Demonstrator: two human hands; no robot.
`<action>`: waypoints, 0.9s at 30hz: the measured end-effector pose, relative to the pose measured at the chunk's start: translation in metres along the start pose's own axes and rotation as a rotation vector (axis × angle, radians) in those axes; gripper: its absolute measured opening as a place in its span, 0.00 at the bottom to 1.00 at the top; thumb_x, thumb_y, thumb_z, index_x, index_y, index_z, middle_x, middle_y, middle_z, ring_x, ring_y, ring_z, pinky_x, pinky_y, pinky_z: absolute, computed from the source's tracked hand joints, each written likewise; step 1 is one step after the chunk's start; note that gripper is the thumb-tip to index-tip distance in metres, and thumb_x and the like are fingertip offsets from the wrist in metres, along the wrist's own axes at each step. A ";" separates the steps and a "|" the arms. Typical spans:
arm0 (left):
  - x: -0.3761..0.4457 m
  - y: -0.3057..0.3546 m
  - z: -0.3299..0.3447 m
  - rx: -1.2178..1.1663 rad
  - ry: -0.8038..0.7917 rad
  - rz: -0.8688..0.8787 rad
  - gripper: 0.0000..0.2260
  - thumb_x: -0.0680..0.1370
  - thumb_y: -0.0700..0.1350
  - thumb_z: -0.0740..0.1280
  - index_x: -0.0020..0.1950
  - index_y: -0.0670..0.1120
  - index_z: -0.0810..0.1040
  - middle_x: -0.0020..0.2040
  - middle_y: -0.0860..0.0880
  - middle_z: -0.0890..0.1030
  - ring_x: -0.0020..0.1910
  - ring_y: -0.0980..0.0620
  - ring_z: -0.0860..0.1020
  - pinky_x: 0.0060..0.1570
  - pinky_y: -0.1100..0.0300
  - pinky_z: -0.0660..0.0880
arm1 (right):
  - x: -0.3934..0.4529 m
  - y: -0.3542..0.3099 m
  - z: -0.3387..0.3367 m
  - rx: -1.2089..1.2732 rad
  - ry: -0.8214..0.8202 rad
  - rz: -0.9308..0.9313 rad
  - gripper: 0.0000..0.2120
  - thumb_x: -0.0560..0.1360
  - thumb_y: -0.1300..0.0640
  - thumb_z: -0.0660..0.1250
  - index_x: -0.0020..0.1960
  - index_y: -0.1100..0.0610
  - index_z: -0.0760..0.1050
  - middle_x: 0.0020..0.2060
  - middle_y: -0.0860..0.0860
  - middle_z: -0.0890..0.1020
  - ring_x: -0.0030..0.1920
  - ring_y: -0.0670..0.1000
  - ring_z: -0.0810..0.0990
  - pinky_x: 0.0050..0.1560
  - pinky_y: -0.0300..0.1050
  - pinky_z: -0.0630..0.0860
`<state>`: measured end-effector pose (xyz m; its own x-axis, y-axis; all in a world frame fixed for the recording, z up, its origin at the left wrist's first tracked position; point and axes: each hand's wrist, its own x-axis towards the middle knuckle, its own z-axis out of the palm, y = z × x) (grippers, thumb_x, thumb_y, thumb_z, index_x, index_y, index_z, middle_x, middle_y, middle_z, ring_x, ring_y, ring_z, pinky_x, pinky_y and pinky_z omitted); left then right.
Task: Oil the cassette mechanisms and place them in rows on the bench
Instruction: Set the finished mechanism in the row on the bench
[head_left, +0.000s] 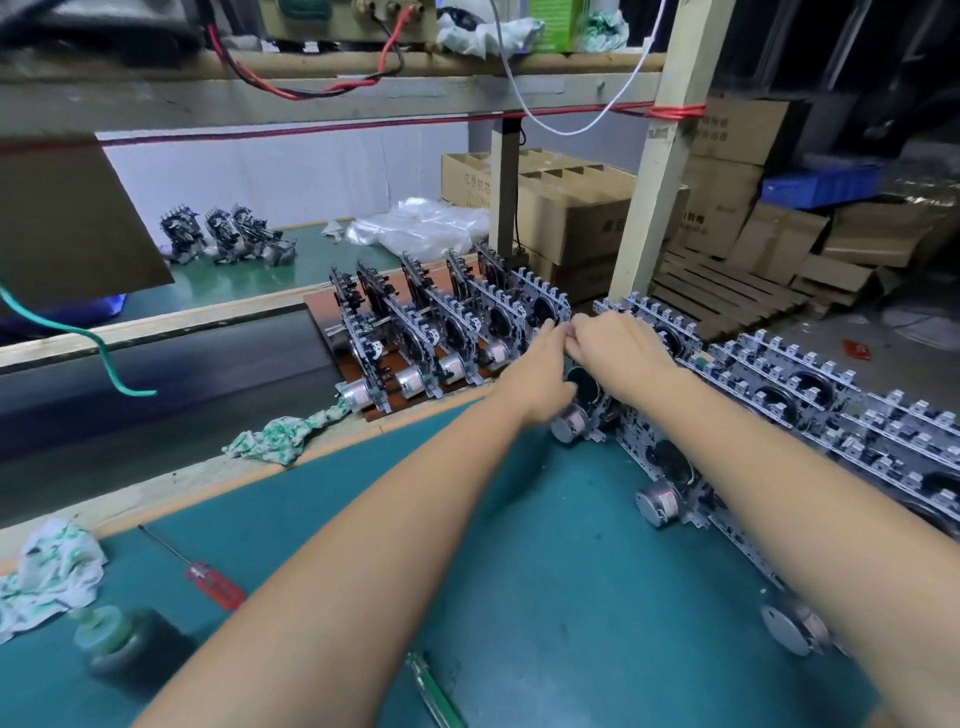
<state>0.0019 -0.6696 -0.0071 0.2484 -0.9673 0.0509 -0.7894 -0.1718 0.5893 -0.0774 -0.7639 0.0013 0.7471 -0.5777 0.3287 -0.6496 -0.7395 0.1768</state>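
Both my arms reach forward over the green bench mat (519, 545). My left hand (540, 371) and my right hand (615, 353) meet fingertip to fingertip on one upright cassette mechanism (584, 410), whose round silver motor shows just below my left hand. Left of it stands a row of cassette mechanisms (431, 332) on a brown board. More mechanisms (789, 395) lie in rows along the right side of the bench. A dark oil bottle with a green top (122, 644) stands at the near left.
A red-handled screwdriver (208, 577) and a green-handled tool (436, 691) lie on the mat. Rags (47, 571) (285, 434) rest on the wooden edge of a dark conveyor belt (156, 395). Three mechanisms (228, 236) stand far left. Cardboard boxes (571, 208) behind a wooden post (660, 156).
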 end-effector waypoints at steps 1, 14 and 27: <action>0.001 0.001 0.000 0.003 -0.007 -0.005 0.33 0.78 0.37 0.62 0.78 0.44 0.47 0.79 0.45 0.44 0.74 0.45 0.60 0.66 0.55 0.63 | 0.000 -0.001 0.001 0.002 -0.002 0.008 0.15 0.82 0.55 0.52 0.56 0.63 0.73 0.49 0.60 0.80 0.49 0.61 0.79 0.38 0.46 0.64; -0.004 -0.011 0.008 0.095 -0.010 -0.003 0.39 0.75 0.39 0.69 0.77 0.42 0.47 0.78 0.45 0.42 0.76 0.45 0.53 0.69 0.55 0.60 | -0.014 -0.019 -0.016 -0.102 0.083 0.017 0.13 0.80 0.51 0.55 0.57 0.58 0.69 0.51 0.55 0.79 0.51 0.56 0.77 0.37 0.45 0.64; -0.265 -0.024 -0.053 -0.022 0.363 -0.047 0.09 0.68 0.55 0.57 0.47 0.59 0.65 0.38 0.62 0.74 0.36 0.64 0.71 0.38 0.63 0.69 | -0.160 -0.180 -0.108 0.809 0.074 -0.208 0.09 0.73 0.48 0.61 0.39 0.48 0.62 0.29 0.44 0.69 0.33 0.48 0.69 0.34 0.47 0.67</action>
<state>-0.0154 -0.3989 0.0081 0.4700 -0.8287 0.3038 -0.7612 -0.2064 0.6148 -0.0956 -0.5009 0.0171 0.8111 -0.3990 0.4276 -0.1773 -0.8644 -0.4705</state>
